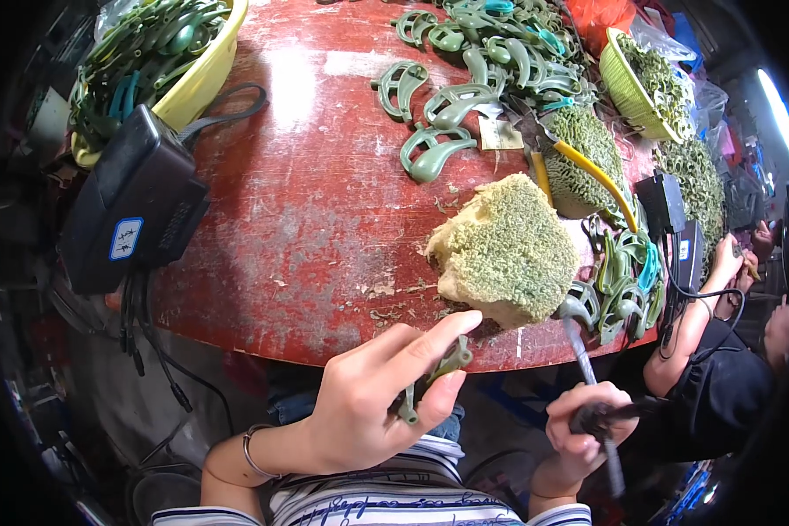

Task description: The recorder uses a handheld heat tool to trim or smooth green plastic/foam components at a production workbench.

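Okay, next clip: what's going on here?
Someone at a red table has a small green part in the left hand and a long silver tool in the right hand. Near the table edge, just beyond the left hand, sits a pale block with green crumbs on top. Curved green pieces lie heaped farther back. Another person is at the right.

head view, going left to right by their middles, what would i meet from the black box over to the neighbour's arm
Black box → left hand holding at least one green piece → crumb-covered block → right hand gripping a grey rod → neighbour's arm.
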`<state>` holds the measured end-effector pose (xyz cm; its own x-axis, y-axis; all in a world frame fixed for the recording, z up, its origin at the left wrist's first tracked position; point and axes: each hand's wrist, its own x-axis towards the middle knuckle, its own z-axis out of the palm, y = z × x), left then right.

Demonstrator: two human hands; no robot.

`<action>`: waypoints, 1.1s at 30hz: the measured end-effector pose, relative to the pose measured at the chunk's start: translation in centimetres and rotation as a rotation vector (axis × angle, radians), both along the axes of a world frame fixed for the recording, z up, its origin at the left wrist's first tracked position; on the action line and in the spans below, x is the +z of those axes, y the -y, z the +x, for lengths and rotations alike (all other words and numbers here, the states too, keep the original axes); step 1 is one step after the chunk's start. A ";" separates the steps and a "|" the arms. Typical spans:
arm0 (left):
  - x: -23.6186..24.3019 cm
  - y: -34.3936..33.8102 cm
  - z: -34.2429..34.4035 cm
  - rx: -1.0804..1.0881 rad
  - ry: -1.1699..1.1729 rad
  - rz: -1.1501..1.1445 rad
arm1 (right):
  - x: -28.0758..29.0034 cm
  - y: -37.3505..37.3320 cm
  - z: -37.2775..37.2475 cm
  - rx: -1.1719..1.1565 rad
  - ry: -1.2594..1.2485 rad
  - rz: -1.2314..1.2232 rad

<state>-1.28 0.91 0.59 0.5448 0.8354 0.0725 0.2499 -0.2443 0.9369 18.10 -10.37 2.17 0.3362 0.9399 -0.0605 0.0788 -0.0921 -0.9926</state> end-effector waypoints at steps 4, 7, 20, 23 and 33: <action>-0.9 0.3 -0.5 0.006 0.050 -0.067 | 0.9 -1.7 -0.9 -0.103 0.067 -0.078; -1.7 0.5 -0.5 -0.012 0.183 -0.074 | 0.1 -3.0 -0.4 -0.026 -0.434 -0.053; -0.8 1.3 -0.2 0.055 -0.035 0.439 | 1.2 -3.2 -4.2 -0.326 -0.125 0.104; -0.4 1.5 -0.4 0.073 -0.124 0.480 | 1.8 -3.1 -5.2 -0.212 -0.167 0.083; 0.1 2.2 -0.1 0.126 -0.298 0.611 | 1.3 -2.7 -5.4 -0.083 -0.130 0.069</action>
